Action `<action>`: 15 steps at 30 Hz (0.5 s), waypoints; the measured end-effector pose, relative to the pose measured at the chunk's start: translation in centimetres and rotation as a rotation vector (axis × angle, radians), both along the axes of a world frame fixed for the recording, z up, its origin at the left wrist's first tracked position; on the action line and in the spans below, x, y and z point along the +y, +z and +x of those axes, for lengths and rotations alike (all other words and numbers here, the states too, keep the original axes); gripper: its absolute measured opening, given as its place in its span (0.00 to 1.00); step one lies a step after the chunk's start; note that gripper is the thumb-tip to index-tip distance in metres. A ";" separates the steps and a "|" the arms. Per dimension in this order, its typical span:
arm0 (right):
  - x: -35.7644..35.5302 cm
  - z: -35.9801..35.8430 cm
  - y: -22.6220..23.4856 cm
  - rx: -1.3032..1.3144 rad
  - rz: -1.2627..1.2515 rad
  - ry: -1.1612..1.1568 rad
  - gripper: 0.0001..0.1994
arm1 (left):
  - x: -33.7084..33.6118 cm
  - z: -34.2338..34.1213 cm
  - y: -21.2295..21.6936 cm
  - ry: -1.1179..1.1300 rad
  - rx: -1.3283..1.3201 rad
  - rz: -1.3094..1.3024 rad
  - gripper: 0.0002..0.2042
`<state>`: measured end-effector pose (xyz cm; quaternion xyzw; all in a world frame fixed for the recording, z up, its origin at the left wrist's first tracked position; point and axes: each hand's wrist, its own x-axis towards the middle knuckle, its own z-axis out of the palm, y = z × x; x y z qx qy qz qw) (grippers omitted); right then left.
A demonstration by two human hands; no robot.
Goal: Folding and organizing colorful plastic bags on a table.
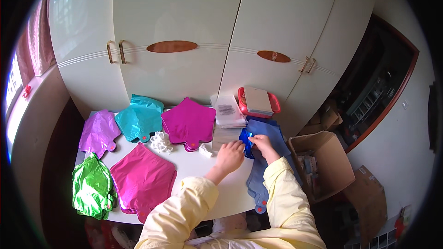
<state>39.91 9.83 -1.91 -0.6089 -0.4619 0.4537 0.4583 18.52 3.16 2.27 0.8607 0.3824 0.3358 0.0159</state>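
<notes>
Both my hands work at a bunched, shiny blue foil balloon (247, 144) on the right part of the white table. My right hand (264, 147) pinches its right side between thumb and fingers. From the left, my left hand (230, 157) bends over its edge, fingertips closed against the foil and partly hidden. Beneath and beside my right forearm lies a stack of flat dark-blue foil balloons (265, 131), with tails hanging toward the near edge. Just beyond my left hand are clear plastic bags (224, 138).
Flat star-shaped foil balloons lie in piles: purple (99, 131), teal (139, 119), magenta (189, 122), pink (144, 177) and green (92, 186). White ribbon (161, 142) sits between them. A red basket (276, 103) holds cards. An open cardboard box (330, 163) stands right of the table (198, 175).
</notes>
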 end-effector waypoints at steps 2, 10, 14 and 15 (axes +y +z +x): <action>-0.5 -0.8 1.6 0.098 -0.067 0.039 0.06 | 1.8 1.1 -0.7 -0.039 0.126 0.022 0.19; -0.3 6.1 0.7 0.686 -0.122 -0.288 0.08 | 3.9 2.9 -3.1 -0.175 0.340 -0.159 0.24; -1.7 13.6 1.6 0.729 -0.028 -0.395 0.10 | 3.6 3.1 -2.7 -0.169 0.352 -0.151 0.25; -2.3 15.3 2.5 0.637 0.023 -0.505 0.09 | 3.6 3.2 -2.8 -0.168 0.356 -0.151 0.25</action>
